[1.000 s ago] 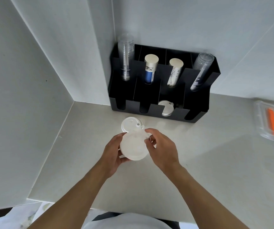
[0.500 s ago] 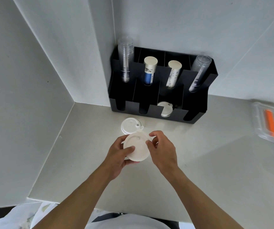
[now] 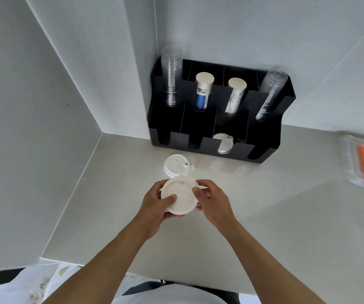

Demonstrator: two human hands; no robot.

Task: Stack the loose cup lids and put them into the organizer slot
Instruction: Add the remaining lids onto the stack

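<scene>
A white cup lid [image 3: 180,197] is held flat between both hands, just above the counter. My left hand [image 3: 157,205] grips its left rim with the thumb on top. My right hand [image 3: 213,201] pinches its right rim. How many lids are in the held stack is hidden. Another white lid [image 3: 176,166] lies loose on the counter just beyond the hands. The black organizer [image 3: 271,137] stands in the back corner, and one white lid [image 3: 222,142] rests in its third front slot.
The organizer's back slots hold two clear cup stacks [image 3: 172,77] and two paper cup stacks [image 3: 203,91]. A clear plastic box [image 3: 352,163] with an orange item sits at the right edge. White walls close in on the left and behind.
The held lid has tilted from facing me to lying flat, and both hands have lowered it slightly. My left thumb now rests on top of it.
</scene>
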